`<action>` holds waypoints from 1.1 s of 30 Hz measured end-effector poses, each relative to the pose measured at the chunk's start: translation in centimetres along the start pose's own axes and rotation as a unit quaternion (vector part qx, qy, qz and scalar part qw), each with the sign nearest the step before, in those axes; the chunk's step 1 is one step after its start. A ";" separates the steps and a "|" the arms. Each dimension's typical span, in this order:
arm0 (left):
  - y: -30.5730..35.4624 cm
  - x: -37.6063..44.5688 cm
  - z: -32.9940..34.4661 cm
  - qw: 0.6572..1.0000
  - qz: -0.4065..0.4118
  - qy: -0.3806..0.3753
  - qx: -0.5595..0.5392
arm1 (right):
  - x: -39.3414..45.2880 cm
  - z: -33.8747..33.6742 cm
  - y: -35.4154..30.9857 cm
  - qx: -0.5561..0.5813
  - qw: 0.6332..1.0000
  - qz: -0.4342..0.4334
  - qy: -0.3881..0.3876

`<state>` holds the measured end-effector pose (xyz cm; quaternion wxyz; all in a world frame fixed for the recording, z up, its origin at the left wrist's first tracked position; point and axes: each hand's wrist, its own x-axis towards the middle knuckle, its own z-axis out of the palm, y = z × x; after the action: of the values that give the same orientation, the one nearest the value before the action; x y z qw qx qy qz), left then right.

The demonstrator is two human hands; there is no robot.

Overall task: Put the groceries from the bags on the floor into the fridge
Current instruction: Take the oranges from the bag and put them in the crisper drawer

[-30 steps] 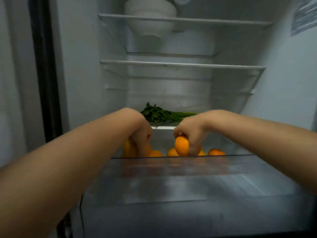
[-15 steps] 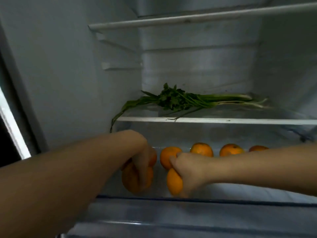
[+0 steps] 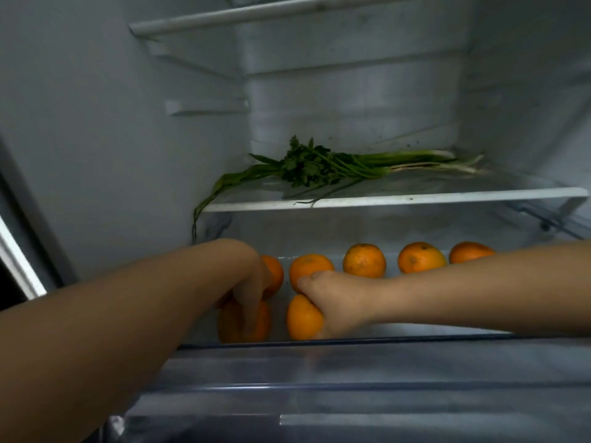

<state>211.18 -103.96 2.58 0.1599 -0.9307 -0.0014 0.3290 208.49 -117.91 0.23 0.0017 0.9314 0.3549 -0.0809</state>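
Reaching into the fridge crisper drawer (image 3: 351, 342), both arms come in from the bottom of the head view. Left hand (image 3: 252, 289) curls down over an orange (image 3: 233, 326) at the drawer's front left, fingers wrapped on it. Right hand (image 3: 339, 302) grips a second orange (image 3: 303, 318) just beside it, thumb on top. Behind them a row of oranges sits along the drawer back: one (image 3: 275, 274) partly behind the left hand, one (image 3: 308, 266) touching the right hand, then three more (image 3: 364, 260) (image 3: 420, 257) (image 3: 470, 251) to the right. On the glass shelf (image 3: 415, 198) above lie herbs and spring onions (image 3: 319, 167), one leaf drooping over the left edge. Another shelf (image 3: 256, 11) higher up.
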 end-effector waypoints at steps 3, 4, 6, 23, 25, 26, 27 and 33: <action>0.2 -1.3 -0.5 1.000 0.009 -0.001 0.019 | -0.3 -1.2 -0.3 -0.037 0.998 -0.001 -0.042; 0.4 -1.8 -0.9 1.000 0.019 0.004 0.020 | -0.5 -2.0 -0.5 -0.056 0.997 -0.003 -0.051; 0.6 -2.8 -1.7 0.998 0.038 0.037 0.022 | -1.0 -3.9 -1.0 -0.087 0.993 0.006 -0.078; 1.9 -17.3 0.3 0.877 0.083 0.472 -0.026 | -14.2 -8.2 -3.9 -0.064 0.962 0.084 0.251; 3.1 -19.0 3.1 0.852 0.087 0.511 -0.073 | -16.2 -6.2 -3.9 -0.061 0.935 0.075 0.342; 3.8 -19.3 4.6 0.836 0.083 0.535 -0.092 | -17.1 -4.9 -3.8 -0.057 0.915 0.067 0.394; 4.7 -19.4 6.3 0.809 0.075 0.574 -0.102 | -17.9 -3.4 -3.7 -0.053 0.889 0.056 0.452; 8.0 -15.2 14.6 0.679 0.030 0.733 -0.029 | -19.7 5.3 -1.1 -0.174 0.752 0.073 0.631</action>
<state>189.48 -108.89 -1.23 0.0732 -0.8779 0.1343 -0.4537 192.47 -130.43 -1.94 -0.0548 0.7775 0.2137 0.5888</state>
